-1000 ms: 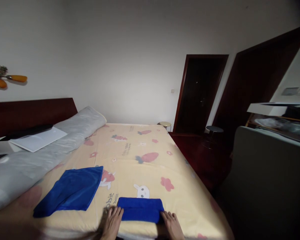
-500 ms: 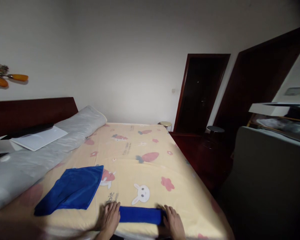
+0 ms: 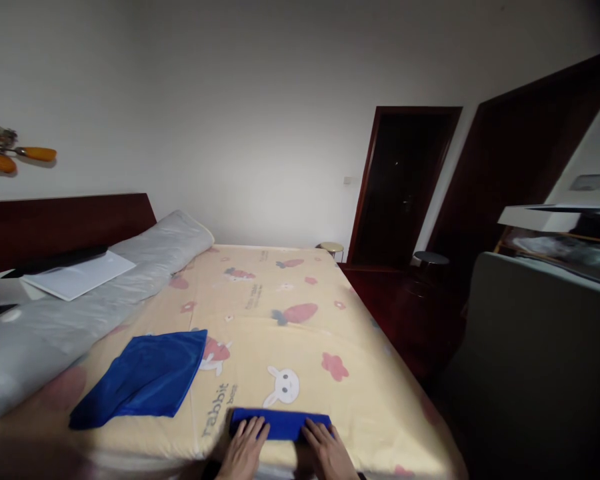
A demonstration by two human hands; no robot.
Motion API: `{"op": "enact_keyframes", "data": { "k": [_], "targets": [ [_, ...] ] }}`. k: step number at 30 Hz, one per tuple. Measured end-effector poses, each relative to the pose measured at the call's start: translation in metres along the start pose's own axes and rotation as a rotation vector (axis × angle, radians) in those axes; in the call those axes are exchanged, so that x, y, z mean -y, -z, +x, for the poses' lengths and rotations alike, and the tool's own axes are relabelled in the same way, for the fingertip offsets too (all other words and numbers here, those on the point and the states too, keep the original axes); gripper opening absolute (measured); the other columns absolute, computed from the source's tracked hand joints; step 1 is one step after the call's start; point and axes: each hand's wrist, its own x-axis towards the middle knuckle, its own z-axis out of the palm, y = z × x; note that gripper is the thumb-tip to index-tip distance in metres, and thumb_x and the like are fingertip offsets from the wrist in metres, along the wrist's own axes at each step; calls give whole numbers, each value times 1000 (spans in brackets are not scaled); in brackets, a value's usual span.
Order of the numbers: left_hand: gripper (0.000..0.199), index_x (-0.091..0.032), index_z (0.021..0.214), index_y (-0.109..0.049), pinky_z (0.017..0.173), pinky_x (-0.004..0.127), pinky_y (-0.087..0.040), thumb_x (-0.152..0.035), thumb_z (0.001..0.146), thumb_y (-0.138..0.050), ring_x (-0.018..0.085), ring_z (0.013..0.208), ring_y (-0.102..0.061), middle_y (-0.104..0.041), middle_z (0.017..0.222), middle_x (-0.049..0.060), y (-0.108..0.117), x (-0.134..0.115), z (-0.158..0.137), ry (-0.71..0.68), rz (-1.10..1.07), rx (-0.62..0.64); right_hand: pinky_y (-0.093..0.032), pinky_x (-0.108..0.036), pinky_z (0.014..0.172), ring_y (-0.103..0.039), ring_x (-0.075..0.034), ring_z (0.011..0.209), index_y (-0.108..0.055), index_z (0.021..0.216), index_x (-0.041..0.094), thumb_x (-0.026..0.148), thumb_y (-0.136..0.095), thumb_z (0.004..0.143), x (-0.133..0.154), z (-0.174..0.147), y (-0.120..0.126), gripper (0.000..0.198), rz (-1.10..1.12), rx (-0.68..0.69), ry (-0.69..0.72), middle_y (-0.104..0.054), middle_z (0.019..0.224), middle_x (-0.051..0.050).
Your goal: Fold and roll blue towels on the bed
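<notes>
A blue cloth (image 3: 280,422), folded into a narrow strip, lies near the front edge of the bed (image 3: 290,333). My left hand (image 3: 245,450) rests flat on the strip's left part, fingers spread. My right hand (image 3: 327,451) presses flat on its right part. Both hands lie on top of the cloth rather than gripping it. A second blue cloth (image 3: 143,380), loosely folded and larger, lies further left on the yellow sheet with rabbit and carrot prints.
A long grey bolster (image 3: 80,307) runs along the dark headboard (image 3: 55,227) at left, with white paper (image 3: 77,275) on it. Dark doors (image 3: 405,187) stand beyond the bed. Two small stools (image 3: 430,259) are on the floor. A grey cabinet (image 3: 530,347) is at right.
The blue cloth became a narrower strip. My hands moved from its two ends inward and now lie on top of it.
</notes>
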Motion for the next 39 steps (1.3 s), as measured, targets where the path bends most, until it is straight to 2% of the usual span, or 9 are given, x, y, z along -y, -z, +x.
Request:
{"op": "enact_keyframes", "data": {
  "k": [4,9,12,16,20,26,29,33,39],
  "targets": [
    [90,-32,143,-25,113,46,-32,8,62,-29,19,138,-32,-33,152,1,6,3,0,83,-16,33,-32,-52,110,-41,-28,133,-37,139,25,8,-42,67,-5,-1,2,74,5,-52,-72,-38,149,-6],
    [86,-28,142,-30,111,47,-33,7,64,-28,19,136,-36,-40,149,3,5,13,1,164,9,13,-31,-55,110,-39,-27,134,-36,139,22,5,-36,67,-12,-1,2,74,-7,-45,-123,-38,149,-7],
    [83,-30,140,-34,110,50,-34,8,66,-26,20,134,-39,-44,146,2,2,22,0,215,58,-22,-34,-53,108,-43,-25,132,-39,138,21,3,-34,70,-24,-2,-4,70,-42,-96,-177,-42,146,-7],
    [82,-33,138,-37,107,48,-38,11,70,-21,19,131,-44,-50,142,1,-5,35,-2,271,143,-95,-41,-51,102,-52,-25,124,-44,135,27,2,-32,74,-49,-3,-21,67,-92,-210,-199,-50,141,-5],
    [80,-35,137,-37,108,46,-37,9,73,-22,18,131,-43,-51,142,-1,-16,43,-2,269,142,-153,-42,-52,100,-51,-25,124,-45,133,34,0,-33,73,-61,-3,-34,70,-109,-269,-203,-53,139,-1],
    [75,-35,137,-38,109,45,-36,7,76,-25,18,129,-45,-53,140,-1,-20,45,-1,268,125,-170,-37,-48,101,-54,-24,119,-53,127,27,1,-31,74,-46,-4,-18,63,-65,-241,-232,-61,132,-4],
    [68,-33,136,-41,110,44,-34,2,79,-29,20,127,-46,-56,137,1,-13,43,-1,259,112,-169,-35,-45,101,-56,-24,112,-56,122,24,3,-35,74,-36,-6,-8,57,-37,-255,-246,-65,123,-6],
    [58,-28,133,-47,109,45,-32,-6,81,-35,22,122,-50,-62,127,5,1,37,-3,268,56,-142,-30,-44,103,-54,-26,110,-53,125,22,14,-48,69,-27,-9,-1,57,-1,-268,-221,-66,119,-7],
    [63,-21,136,-43,112,47,-24,-10,75,-37,25,129,-42,-55,136,8,4,34,-7,256,-62,-94,-27,-46,104,-52,-29,113,-54,122,21,16,-48,66,-16,-14,7,56,30,-213,-237,-64,120,-9]
  ]
}}
